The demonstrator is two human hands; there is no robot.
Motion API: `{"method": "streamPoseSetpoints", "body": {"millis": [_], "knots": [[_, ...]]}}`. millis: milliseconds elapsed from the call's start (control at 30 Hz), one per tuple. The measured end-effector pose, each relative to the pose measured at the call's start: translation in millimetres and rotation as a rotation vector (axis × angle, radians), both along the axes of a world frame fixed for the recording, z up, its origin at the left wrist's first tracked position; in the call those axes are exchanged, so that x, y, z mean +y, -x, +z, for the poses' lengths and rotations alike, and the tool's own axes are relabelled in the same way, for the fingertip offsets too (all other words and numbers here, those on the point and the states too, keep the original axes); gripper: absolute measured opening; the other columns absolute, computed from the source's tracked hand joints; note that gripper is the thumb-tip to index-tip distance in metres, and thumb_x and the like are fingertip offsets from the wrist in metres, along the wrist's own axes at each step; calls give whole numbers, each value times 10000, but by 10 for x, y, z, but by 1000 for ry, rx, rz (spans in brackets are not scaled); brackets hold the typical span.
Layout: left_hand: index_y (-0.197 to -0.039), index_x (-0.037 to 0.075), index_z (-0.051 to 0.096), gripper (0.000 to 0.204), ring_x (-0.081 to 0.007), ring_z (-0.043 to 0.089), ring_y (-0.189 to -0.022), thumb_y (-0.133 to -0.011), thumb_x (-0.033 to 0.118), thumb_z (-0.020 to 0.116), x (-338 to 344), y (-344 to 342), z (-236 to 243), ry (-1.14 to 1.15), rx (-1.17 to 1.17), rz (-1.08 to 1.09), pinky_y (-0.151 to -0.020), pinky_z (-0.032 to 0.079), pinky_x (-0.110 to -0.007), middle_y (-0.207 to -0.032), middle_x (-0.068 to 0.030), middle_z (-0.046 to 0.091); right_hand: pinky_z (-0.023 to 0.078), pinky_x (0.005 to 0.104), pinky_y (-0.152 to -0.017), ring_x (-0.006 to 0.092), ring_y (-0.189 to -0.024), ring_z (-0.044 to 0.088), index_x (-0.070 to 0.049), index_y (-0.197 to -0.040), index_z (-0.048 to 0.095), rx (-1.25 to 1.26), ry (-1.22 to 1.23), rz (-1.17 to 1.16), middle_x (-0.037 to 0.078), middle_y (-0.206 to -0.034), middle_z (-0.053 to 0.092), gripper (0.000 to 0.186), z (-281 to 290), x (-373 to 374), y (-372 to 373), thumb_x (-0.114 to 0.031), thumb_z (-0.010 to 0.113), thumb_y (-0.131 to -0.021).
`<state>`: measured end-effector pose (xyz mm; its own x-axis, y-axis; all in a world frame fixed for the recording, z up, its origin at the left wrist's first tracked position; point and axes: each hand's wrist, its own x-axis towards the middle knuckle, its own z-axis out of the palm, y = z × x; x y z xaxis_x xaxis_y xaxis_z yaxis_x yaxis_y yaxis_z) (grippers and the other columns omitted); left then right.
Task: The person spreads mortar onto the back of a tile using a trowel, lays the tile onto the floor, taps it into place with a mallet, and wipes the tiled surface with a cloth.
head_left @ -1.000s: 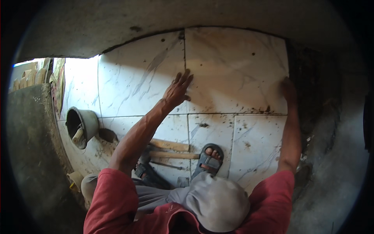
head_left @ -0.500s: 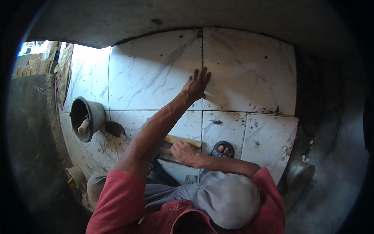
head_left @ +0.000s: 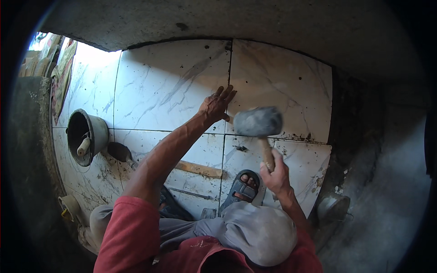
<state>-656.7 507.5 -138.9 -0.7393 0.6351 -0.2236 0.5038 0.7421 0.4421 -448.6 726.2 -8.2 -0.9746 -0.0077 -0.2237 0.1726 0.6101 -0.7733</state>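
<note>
My left hand (head_left: 217, 105) lies spread on the white marbled floor tiles, its fingertips at the dark joint between the far left tile (head_left: 168, 86) and the far right tile (head_left: 282, 86). In my right hand (head_left: 275, 175) is a mallet (head_left: 258, 122), gripped by its wooden handle (head_left: 267, 154). The thick grey head is slightly blurred and appears over the near edge of the far right tile; whether it touches the tile I cannot tell. A wooden strip (head_left: 199, 169) lies under my left forearm, with a thin ridged metal rod (head_left: 189, 193) nearer my feet.
To the left a dark bucket (head_left: 98, 136) lies tilted, a wooden-handled tool inside, beside a trowel (head_left: 120, 152). A smaller pail (head_left: 69, 207) stands near left. Another bucket (head_left: 333, 207) is at the right, beyond the tile edge. A concrete wall (head_left: 182, 18) borders the far side.
My right hand has left the wooden strip and now holds up the mallet, farther right. My left hand stays near the joint, fingers still spread. The view has shifted slightly.
</note>
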Motion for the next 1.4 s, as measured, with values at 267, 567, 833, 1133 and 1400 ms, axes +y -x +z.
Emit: {"method": "streamPoseSetpoints", "body": {"millis": [267, 567, 833, 1133, 1400], "knots": [[-1432, 85, 349, 1047, -339, 308, -1377, -548, 252, 884, 75, -45, 12, 13, -28, 10, -1057, 420, -417, -1524, -90, 282, 505, 467, -800, 446, -965, 616, 37, -1326, 350, -92, 43, -187, 301, -1114, 577, 524, -546, 54, 170, -127, 601, -896], [-1442, 89, 338, 1063, -345, 281, -1392, -546, 267, 881, 62, -58, 12, 34, -21, 5, -1073, 405, -417, -1537, -99, 253, 471, 397, -632, 280, -661, 564, 18, -1227, 408, 216, 87, -224, 155, -781, 566, 411, -747, -49, 90, -294, 506, -977], [-1446, 78, 329, 1059, -358, 275, -1391, -558, 256, 879, 52, -15, 9, 3, -16, -14, -1077, 396, -436, -1541, -108, 237, 397, 266, -385, 95, -439, 446, -88, -1091, 408, -20, 528, -559, 18, -679, 456, 281, -695, -110, 207, -356, 412, -1006], [-1440, 50, 332, 1060, -370, 263, -1392, -557, 258, 880, 61, -46, -17, 37, -38, -4, -1079, 382, -470, -1541, -119, 231, 409, 277, -394, 111, -438, 440, -73, -1065, 429, -44, 615, -682, 0, -660, 425, 324, -731, -78, 727, -391, 401, -1005], [-1454, 68, 304, 1070, -355, 248, -1405, -571, 273, 872, 55, -35, 3, 120, -46, -11, -1097, 381, -428, -1551, -117, 207, 400, 275, -427, 112, -479, 459, -59, -1047, 427, -34, 432, -546, 5, -639, 425, 372, -849, 68, 1120, -427, 407, -998]]}}
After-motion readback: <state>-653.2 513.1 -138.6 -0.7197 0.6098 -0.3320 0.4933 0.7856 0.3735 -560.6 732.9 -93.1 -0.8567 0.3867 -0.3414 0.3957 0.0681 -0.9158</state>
